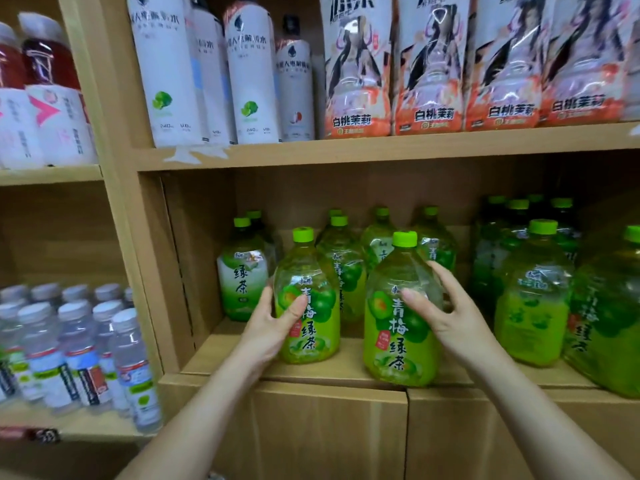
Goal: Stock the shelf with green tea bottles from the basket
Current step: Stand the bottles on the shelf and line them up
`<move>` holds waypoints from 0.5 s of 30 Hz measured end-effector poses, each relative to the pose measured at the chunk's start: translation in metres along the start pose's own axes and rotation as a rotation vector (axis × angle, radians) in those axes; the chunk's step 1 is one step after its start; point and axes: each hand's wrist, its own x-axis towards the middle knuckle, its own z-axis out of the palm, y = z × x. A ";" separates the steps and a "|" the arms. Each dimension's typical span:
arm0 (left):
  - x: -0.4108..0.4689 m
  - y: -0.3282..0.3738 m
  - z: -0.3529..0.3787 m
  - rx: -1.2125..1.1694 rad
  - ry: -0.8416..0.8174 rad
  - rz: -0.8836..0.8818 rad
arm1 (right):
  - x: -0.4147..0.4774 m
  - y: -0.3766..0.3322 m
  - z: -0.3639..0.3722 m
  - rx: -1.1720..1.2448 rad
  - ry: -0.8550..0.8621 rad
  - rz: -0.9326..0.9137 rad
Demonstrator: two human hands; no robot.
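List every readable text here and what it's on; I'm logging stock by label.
"青梅绿茶": green-capped clear plastic bottle in the left hand, and its twin in the right hand.
"绿茶": white-and-green-labelled bottle, back left.
"白桃茉莉": orange-and-white wrapped bottles, upper shelf.
"240", "VB": tall white bottle, upper shelf.
Remaining print: too blurred.

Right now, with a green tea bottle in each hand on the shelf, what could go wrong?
1. The right bottle, held by the right hand, stands at the front edge of the shelf; released there, it might tip off forward.
2. Pushing the left bottle back with the left hand could knock the packed rear bottles over.
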 end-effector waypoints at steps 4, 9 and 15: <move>0.007 -0.007 0.003 0.008 0.010 0.015 | -0.010 0.010 -0.002 -0.175 0.194 -0.024; 0.013 -0.014 0.014 -0.069 -0.021 0.005 | -0.025 0.005 0.029 -0.452 0.269 -0.176; 0.017 -0.018 0.017 -0.096 -0.063 0.001 | -0.014 0.020 0.040 -0.525 0.385 -0.134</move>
